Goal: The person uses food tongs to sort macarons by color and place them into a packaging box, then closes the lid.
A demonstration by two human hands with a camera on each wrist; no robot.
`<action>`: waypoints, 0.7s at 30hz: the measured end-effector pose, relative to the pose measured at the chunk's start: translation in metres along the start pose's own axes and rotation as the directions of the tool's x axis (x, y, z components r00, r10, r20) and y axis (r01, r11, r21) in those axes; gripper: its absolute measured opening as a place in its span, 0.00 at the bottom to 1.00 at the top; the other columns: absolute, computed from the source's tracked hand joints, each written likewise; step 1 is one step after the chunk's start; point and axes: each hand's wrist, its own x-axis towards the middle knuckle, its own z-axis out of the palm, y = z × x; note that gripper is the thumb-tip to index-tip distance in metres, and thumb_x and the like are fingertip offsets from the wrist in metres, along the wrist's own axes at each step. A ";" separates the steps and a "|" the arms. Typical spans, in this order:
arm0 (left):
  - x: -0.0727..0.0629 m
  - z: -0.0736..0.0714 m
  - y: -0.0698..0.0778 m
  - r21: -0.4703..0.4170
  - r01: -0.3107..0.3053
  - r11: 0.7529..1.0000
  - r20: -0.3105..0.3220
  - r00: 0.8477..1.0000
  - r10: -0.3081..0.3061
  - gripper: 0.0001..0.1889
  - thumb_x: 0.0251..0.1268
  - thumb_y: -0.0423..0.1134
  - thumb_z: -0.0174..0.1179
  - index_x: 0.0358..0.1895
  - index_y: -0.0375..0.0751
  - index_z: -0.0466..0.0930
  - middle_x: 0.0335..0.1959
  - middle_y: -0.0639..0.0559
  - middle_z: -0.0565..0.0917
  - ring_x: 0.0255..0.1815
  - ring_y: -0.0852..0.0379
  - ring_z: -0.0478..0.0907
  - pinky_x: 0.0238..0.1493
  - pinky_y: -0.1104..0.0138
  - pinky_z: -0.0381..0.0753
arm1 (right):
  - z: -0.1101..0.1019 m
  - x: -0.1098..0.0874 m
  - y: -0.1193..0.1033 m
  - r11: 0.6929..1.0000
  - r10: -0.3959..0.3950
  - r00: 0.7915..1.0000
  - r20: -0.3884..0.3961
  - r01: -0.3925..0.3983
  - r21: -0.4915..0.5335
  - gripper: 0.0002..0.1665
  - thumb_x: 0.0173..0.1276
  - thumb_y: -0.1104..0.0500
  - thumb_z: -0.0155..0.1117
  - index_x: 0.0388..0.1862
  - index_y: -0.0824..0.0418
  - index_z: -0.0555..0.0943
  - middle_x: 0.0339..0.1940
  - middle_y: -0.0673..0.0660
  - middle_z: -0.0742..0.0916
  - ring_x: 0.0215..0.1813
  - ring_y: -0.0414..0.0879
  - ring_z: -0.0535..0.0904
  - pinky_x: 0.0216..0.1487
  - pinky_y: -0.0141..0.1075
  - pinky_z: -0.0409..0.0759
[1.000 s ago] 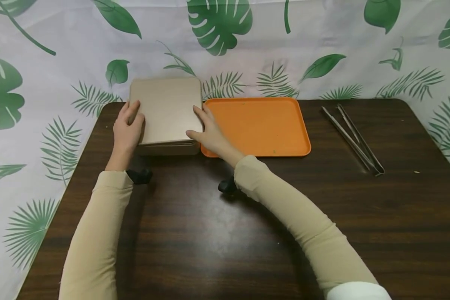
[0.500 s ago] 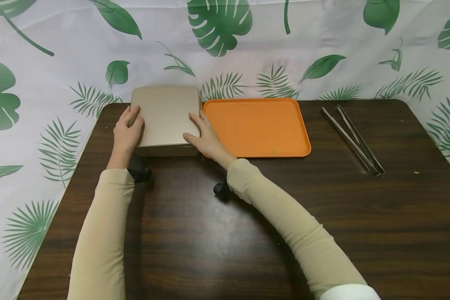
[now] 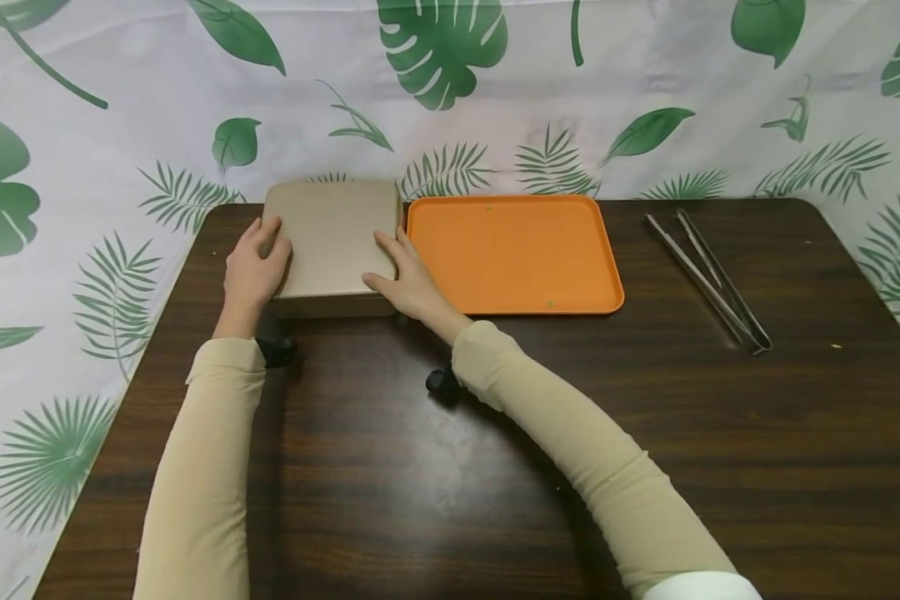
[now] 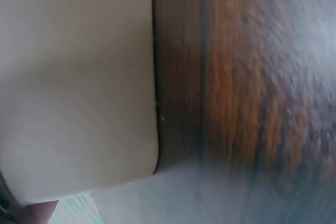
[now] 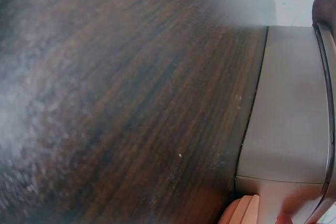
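Observation:
A beige square box (image 3: 333,307) stands at the back left of the table, with its flat lid (image 3: 330,237) on top. My left hand (image 3: 253,271) grips the lid's left side, fingers along the edge and thumb near the front left corner. On the opposite side, my right hand (image 3: 414,287) holds the lid's right edge, its thumb lying over the front right part. In the right wrist view, a dark seam runs between the box wall (image 5: 286,103) and the lid. The left wrist view shows the smooth front wall (image 4: 79,93). The box's inside is hidden.
An orange tray (image 3: 513,254) lies right beside the box. Farther right, metal tongs (image 3: 712,283) rest spread on the dark wooden table (image 3: 390,500). A white cloth with green leaves (image 3: 555,100) hangs behind the table.
The lid, tilted and slightly raised at the back a second ago, has come down level onto the box. Both hands stayed on its sides; the right moved slightly left and toward me.

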 end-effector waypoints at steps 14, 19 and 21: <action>0.002 0.004 0.004 0.207 -0.008 0.978 0.039 0.999 -0.001 0.30 0.71 0.58 0.33 0.74 0.59 0.55 0.79 0.50 0.51 0.72 0.27 0.53 0.64 0.33 0.56 | 0.000 0.002 0.001 0.996 0.014 1.000 -0.007 -0.015 -0.089 0.38 0.74 0.49 0.51 0.78 0.51 0.50 0.81 0.56 0.45 0.80 0.53 0.45 0.77 0.50 0.54; 0.003 0.006 0.003 0.233 -0.014 0.972 0.035 0.999 0.006 0.30 0.71 0.58 0.32 0.75 0.59 0.55 0.79 0.50 0.50 0.71 0.27 0.55 0.63 0.33 0.58 | 0.001 0.006 0.003 0.990 0.007 1.000 0.005 -0.007 -0.144 0.40 0.74 0.49 0.50 0.78 0.53 0.47 0.81 0.56 0.41 0.80 0.53 0.44 0.77 0.48 0.55; 0.004 0.007 0.002 0.260 -0.026 0.965 0.040 0.999 0.016 0.30 0.71 0.58 0.31 0.75 0.59 0.54 0.79 0.50 0.49 0.70 0.26 0.56 0.62 0.32 0.59 | 0.002 0.007 0.005 0.984 -0.001 1.000 0.013 0.003 -0.179 0.40 0.75 0.49 0.49 0.79 0.53 0.45 0.80 0.57 0.40 0.80 0.55 0.45 0.77 0.48 0.56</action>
